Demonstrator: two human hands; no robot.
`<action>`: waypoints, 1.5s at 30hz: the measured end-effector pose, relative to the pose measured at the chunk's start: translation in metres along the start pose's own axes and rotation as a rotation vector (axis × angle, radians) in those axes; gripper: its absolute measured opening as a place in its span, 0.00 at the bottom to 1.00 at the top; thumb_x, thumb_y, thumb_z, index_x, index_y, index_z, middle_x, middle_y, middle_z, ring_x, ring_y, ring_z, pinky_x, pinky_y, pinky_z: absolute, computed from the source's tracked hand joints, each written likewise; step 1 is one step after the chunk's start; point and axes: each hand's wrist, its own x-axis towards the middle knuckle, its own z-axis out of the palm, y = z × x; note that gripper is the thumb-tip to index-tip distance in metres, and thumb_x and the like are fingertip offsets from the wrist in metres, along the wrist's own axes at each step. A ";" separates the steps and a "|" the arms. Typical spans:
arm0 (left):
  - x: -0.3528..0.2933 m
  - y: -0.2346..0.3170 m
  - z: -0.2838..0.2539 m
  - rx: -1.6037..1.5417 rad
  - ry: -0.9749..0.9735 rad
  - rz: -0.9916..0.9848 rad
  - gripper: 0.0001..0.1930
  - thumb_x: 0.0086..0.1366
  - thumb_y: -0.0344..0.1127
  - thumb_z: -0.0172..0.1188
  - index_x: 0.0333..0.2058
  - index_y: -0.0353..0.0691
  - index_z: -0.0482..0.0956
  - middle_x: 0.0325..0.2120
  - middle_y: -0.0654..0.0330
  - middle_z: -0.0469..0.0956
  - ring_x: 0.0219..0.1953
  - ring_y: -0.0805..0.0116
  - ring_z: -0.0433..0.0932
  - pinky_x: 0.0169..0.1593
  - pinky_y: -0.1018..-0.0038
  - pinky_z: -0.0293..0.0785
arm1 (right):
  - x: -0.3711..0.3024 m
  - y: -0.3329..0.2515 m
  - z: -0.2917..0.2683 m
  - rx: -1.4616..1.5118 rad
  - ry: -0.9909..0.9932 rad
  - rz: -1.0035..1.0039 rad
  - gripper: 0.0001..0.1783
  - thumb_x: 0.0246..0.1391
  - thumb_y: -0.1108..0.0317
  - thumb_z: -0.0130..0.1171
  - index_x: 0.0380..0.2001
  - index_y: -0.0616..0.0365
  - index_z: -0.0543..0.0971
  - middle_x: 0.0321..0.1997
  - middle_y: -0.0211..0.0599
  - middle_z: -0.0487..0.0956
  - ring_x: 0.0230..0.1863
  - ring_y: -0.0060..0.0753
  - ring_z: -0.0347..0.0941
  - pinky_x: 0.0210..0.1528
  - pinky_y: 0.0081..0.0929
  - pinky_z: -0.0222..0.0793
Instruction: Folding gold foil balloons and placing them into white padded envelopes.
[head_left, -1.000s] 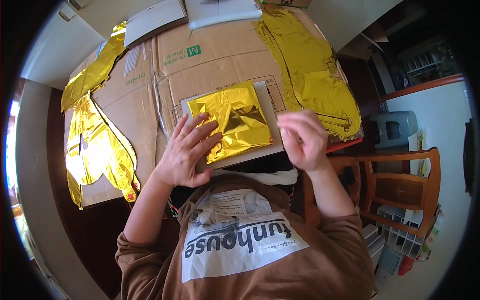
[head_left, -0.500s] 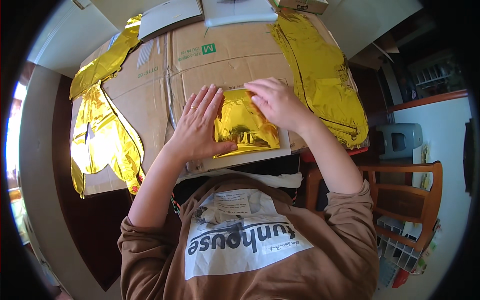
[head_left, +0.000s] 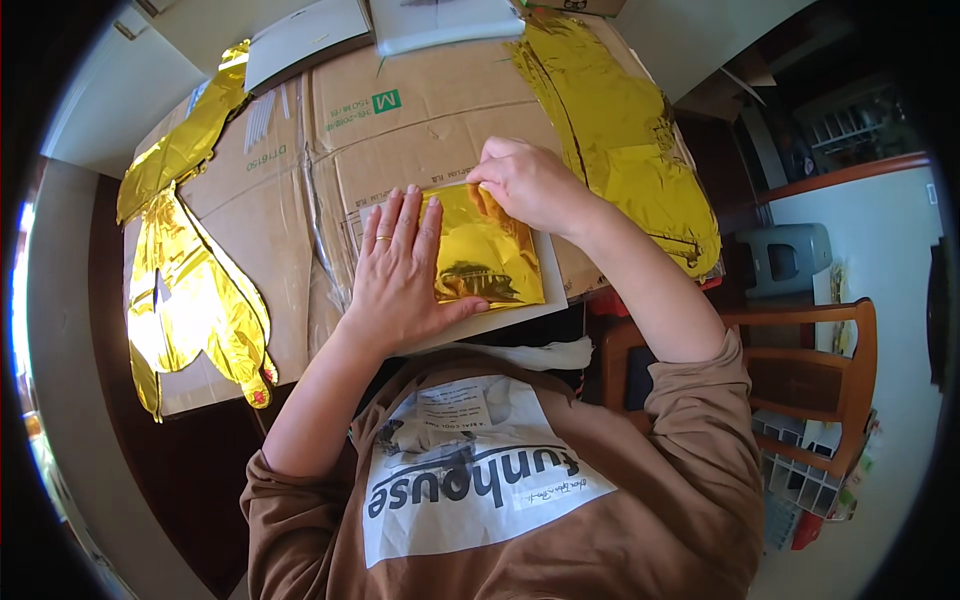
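The folded gold foil sheet (head_left: 487, 250) lies in the middle of the frame on a pale card (head_left: 553, 290), and its left edge is hidden under the left hand (head_left: 405, 275). That hand lies flat, fingers spread and pressed down on the foil and card, a ring on one finger. The right hand (head_left: 525, 180) sits at the foil's upper edge with fingertips drawn together, pinching the top right corner of the sheet (the thumb itself is tucked out of sight, so the exact grip is hard to read).

Beneath everything, flattened brown cardboard (head_left: 420, 120) covers the desk (head_left: 95, 80), carrying a small green square mark near the upper middle and dark printing on its left panel. A long crumpled gold foil balloon (head_left: 625, 140) runs from the upper middle down to the right. Another gold foil shape (head_left: 185, 290) sprawls at the left, its upper arm reaching toward the upper left. Two pale flat packages (head_left: 400, 25) at the top are cut off by the frame edge. A wooden chair (head_left: 810, 370) stands at the right, a grey box (head_left: 790, 258) just above it.
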 end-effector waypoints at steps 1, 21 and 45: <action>-0.001 0.001 -0.001 0.003 0.002 -0.009 0.64 0.52 0.81 0.58 0.71 0.30 0.55 0.71 0.37 0.55 0.75 0.39 0.48 0.76 0.49 0.41 | 0.000 0.000 0.002 0.001 0.011 -0.016 0.08 0.56 0.74 0.60 0.36 0.59 0.86 0.35 0.40 0.80 0.41 0.46 0.79 0.44 0.40 0.75; -0.014 0.009 0.003 -0.126 0.145 -0.066 0.61 0.51 0.79 0.62 0.67 0.29 0.62 0.67 0.37 0.59 0.72 0.35 0.53 0.74 0.45 0.45 | -0.098 -0.029 -0.037 0.051 0.026 0.179 0.27 0.66 0.63 0.56 0.66 0.56 0.70 0.68 0.46 0.73 0.72 0.48 0.65 0.75 0.51 0.53; -0.026 0.000 0.007 -0.049 0.076 -0.046 0.63 0.51 0.81 0.57 0.70 0.33 0.59 0.72 0.37 0.53 0.76 0.41 0.47 0.75 0.46 0.36 | -0.072 -0.054 0.032 -0.343 -0.129 0.150 0.51 0.66 0.33 0.44 0.74 0.66 0.53 0.81 0.59 0.45 0.82 0.58 0.36 0.77 0.64 0.26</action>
